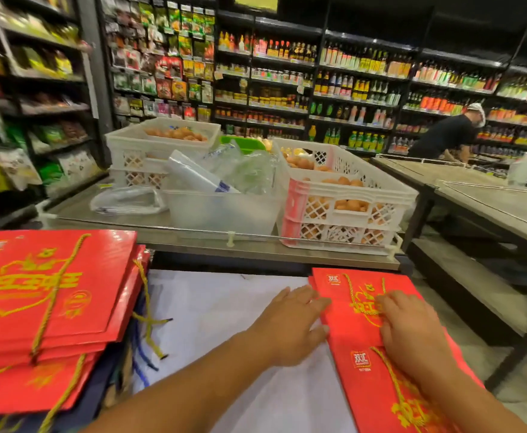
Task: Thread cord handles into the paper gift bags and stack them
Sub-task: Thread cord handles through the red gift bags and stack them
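Observation:
Flat red paper gift bags with gold print lie in a small pile at the lower right, on a white sheet. A yellow cord handle lies across the top bag. My left hand rests at the pile's left edge, fingers spread. Flat on the top bag, my right hand presses with its fingers over the cord. A taller stack of red bags with yellow cords sits at the left. Loose yellow and blue cords hang beside that stack.
Behind the work surface a metal counter carries white crates of eggs, a clear tub and plastic bags. Grocery shelves fill the background. A person in black bends over grey tables at the right.

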Motion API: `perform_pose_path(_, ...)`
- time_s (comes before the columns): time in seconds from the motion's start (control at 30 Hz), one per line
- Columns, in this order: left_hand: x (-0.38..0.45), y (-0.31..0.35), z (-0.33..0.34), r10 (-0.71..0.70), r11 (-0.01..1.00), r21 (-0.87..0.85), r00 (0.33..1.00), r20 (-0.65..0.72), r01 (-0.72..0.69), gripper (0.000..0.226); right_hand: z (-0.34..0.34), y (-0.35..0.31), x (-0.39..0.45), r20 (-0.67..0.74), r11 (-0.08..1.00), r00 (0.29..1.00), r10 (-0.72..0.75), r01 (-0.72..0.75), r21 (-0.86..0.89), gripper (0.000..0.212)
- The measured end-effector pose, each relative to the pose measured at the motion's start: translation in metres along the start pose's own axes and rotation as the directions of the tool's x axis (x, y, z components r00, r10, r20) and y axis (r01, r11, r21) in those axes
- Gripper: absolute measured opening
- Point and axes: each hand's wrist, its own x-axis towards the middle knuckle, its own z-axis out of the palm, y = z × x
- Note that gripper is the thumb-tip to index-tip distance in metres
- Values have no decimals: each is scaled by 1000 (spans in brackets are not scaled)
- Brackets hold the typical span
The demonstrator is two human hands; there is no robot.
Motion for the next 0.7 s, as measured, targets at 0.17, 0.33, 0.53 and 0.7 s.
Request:
perform_pose_path(0.17, -98, -34, -75, -78, 992, -117, 954, -288, 46, 40, -38, -130, 16, -182, 877, 983, -39, 121, 464, 23)
perform_pose_path(0.33, -207, -61, -153, -282, 958, -216, 742, -608, 187, 24, -71, -281, -2, -48, 529, 988, -146, 119, 840, 16)
perform_pose_path(0.53, -326, -143, -207, -605, 714, -213, 435, -668, 667, 26, -81, -386, -3, 160, 267, 941, -299, -79, 961, 25)
perform_pose_path(0.7, -378, -181, -194, -803, 512, -86, 442, -399, 854, 43, -82, -409, 0, 212, 258, 951, -224, -152, 954, 38)
